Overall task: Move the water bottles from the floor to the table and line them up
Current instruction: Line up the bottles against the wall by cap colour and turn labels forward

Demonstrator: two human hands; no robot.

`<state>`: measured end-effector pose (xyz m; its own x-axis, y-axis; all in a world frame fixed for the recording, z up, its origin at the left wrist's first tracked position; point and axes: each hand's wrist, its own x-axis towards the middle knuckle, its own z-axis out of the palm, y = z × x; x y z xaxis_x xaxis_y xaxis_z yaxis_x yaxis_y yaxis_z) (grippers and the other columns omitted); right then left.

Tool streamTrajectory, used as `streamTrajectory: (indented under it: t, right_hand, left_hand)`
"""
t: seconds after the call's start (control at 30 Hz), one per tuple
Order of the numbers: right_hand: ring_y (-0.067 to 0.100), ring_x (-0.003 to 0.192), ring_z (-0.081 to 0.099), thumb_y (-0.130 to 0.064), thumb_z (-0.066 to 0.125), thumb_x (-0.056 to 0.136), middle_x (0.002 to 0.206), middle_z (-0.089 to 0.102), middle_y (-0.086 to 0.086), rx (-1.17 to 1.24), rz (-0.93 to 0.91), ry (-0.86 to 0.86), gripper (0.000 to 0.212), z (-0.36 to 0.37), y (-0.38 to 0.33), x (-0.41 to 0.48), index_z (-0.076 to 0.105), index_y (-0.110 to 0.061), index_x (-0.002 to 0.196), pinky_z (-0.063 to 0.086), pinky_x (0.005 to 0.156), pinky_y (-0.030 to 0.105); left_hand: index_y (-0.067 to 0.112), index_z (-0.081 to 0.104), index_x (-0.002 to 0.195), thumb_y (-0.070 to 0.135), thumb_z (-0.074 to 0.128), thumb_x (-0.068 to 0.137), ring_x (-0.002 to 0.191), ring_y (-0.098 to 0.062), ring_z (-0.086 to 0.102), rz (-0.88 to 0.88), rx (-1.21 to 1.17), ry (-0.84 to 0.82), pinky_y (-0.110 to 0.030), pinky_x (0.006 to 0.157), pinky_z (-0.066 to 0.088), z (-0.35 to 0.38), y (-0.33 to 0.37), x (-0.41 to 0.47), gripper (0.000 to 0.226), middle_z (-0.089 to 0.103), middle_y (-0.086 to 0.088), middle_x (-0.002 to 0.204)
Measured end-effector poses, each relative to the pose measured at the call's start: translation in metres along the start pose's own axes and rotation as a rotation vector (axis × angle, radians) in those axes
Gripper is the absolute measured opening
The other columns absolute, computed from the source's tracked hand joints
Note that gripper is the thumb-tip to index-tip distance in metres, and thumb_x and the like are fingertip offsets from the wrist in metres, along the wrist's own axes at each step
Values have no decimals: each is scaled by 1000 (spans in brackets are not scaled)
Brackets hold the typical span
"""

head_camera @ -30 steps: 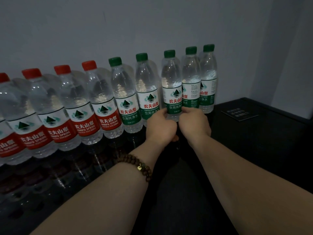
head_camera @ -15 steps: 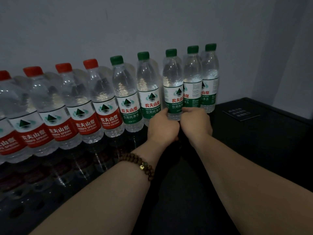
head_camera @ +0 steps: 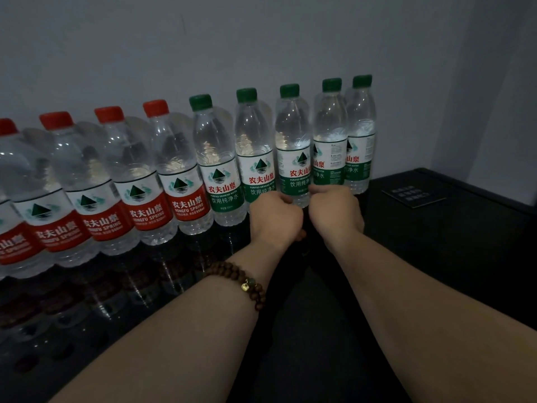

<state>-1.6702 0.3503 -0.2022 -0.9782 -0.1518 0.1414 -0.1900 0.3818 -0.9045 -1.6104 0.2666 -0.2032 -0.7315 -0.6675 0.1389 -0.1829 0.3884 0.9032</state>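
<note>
Wrapped low round one bottle (head_camera: pixel 292 146), green cap: left hand (head_camera: pixel 276 219) on its left flank, right hand (head_camera: pixel 334 212) on its right, fingers curled in, tips hidden behind knuckles. Dead ahead of both wrists, neither hand nearer. Long axis vertical, foot on the tabletop (head_camera: pixel 436 257). Set inside the row (head_camera: pixel 174 181), just beside the left neighbour, overlapping the right one in view. Red caps left, green caps right, all backed against the wall (head_camera: pixel 261 39). Probably a last squaring nudge, sideways or back. Bead bracelet (head_camera: pixel 241 282) on left wrist.
</note>
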Motion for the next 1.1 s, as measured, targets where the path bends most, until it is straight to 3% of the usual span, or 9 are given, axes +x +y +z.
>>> streamTrajectory:
  t: [0.07, 0.27, 0.5, 0.67, 0.77, 0.83, 0.93, 1.1]
  right_hand:
    - [17, 96, 64, -21, 48, 85, 125, 72, -13, -4, 1, -16, 49, 0, -1, -2, 74, -42, 121, 55, 81, 32]
    - [17, 107, 67, -21, 47, 79, 125, 72, -17, 10, 40, -42, 54, 1, -5, -6, 73, -44, 120, 57, 92, 37]
    - [16, 96, 68, -21, 47, 81, 120, 74, -15, 50, 15, -12, 51, 4, 0, -1, 74, -43, 118, 57, 80, 32]
    - [15, 85, 67, -11, 51, 85, 112, 77, -3, 205, 35, 165, 42, 6, 7, 10, 81, -29, 107, 56, 72, 28]
    - [13, 84, 61, -6, 52, 87, 113, 76, 0, 278, 78, 286, 40, 5, 9, 16, 81, -24, 109, 44, 60, 17]
    - [11, 83, 61, -4, 54, 89, 113, 75, 1, 350, 130, 361, 38, 2, 8, 19, 79, -23, 110, 38, 54, 13]
    - [17, 99, 68, -4, 57, 92, 121, 73, 3, 381, 164, 403, 38, -8, 10, 26, 74, -20, 122, 47, 69, 19]
    - [24, 112, 65, -13, 52, 97, 132, 68, 2, 158, 93, 269, 47, -15, 16, 31, 61, -25, 141, 43, 79, 28]
  left_hand:
    - [24, 59, 75, -3, 49, 82, 46, -24, 71, -6, 1, 3, -37, 45, 60, 0, 1, -1, 30, 74, -11, 70]
    - [24, 62, 77, -3, 50, 83, 44, -22, 69, -7, -2, 3, -26, 38, 50, -1, 3, -2, 30, 74, -11, 70]
    - [24, 65, 81, 0, 52, 83, 44, -21, 69, -10, -5, -9, -26, 40, 50, 1, -1, 2, 28, 74, -9, 67]
    - [21, 73, 100, 2, 53, 84, 44, -20, 69, 19, -16, -38, -23, 40, 48, 5, -3, 3, 32, 76, -3, 83]
    - [27, 73, 95, 3, 51, 81, 43, -18, 66, 61, -43, -81, -24, 42, 47, 6, -3, 2, 35, 76, 7, 90]
    - [25, 73, 102, 1, 48, 79, 54, -17, 68, 67, -83, -125, -22, 42, 47, 5, -3, 1, 42, 75, 10, 99]
    - [19, 69, 125, -6, 47, 80, 79, -23, 71, 69, -127, -192, -22, 42, 48, 5, -2, 0, 57, 72, 8, 117]
    - [20, 60, 141, -10, 48, 80, 84, -23, 73, 104, -171, -240, -23, 44, 49, 6, -2, 1, 69, 65, 8, 135]
